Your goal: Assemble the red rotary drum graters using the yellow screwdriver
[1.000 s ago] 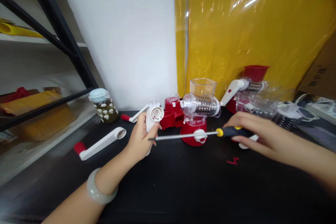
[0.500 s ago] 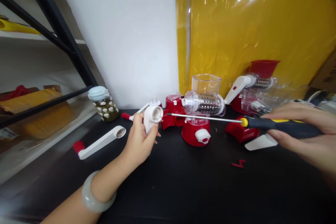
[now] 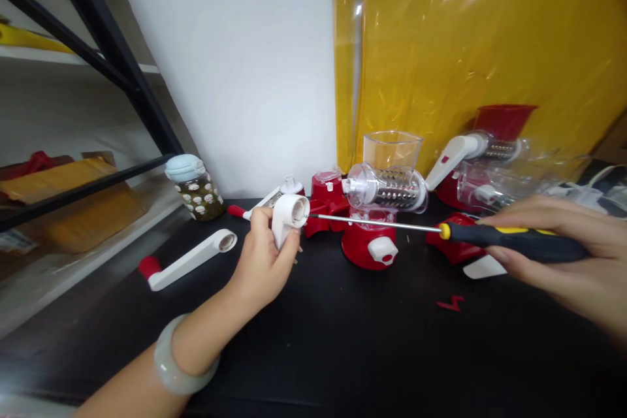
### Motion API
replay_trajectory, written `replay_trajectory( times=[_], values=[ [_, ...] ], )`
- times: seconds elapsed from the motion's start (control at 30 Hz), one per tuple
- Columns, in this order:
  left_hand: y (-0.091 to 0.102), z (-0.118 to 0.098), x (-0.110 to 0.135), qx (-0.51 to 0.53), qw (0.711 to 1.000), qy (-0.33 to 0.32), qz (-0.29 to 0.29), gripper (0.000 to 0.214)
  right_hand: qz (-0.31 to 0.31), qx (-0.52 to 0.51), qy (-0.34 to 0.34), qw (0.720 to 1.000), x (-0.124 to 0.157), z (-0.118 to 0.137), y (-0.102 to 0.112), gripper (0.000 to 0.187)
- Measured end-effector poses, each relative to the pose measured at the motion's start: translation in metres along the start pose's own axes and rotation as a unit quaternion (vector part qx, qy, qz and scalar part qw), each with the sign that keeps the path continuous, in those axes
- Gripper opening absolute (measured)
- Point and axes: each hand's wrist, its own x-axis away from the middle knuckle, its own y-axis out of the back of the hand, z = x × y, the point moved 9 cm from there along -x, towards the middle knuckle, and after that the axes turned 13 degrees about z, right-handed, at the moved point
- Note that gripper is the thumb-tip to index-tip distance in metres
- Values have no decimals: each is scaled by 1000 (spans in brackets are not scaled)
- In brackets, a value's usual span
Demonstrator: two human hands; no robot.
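At the far left of the table (image 3: 318, 353), a loose crank handle (image 3: 193, 264) is laid down with its red knob toward the left and its round socket toward the right, and behind it a lidded jar (image 3: 198, 196) is stood upright. Farther right, a white crank arm (image 3: 281, 221) is held above the table by the left hand (image 3: 262, 268), whose thumb and fingers are closed around its shank, the socket end being left exposed above the grip and turned to the right. At that socket the tip of a screwdriver (image 3: 445, 230) is presented from the right; its long axis is laid almost level across the view, with a slight drop toward the handle. Whether the rim is touched by the tip or only neared cannot be told. The left hand is much the nearer to this meeting point. Behind the shaft, a red stand part (image 3: 327, 191) and a rotary grater (image 3: 394, 189) with a clear hopper are seen. In front of them, toward the right, a red scrap (image 3: 451, 304) is left lying on the table. At the right, the screwdriver's dark handle is gripped by the right hand (image 3: 585, 281), with thumb and forefinger pressed along it toward the collar.
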Motion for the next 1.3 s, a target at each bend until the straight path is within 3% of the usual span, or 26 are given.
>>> replay_trajectory(
  times=[1.3],
  values=[
    [-1,2,1,-8,1000,10,7,25,6,-8,21,1000,-2,4,-2,10]
  ],
)
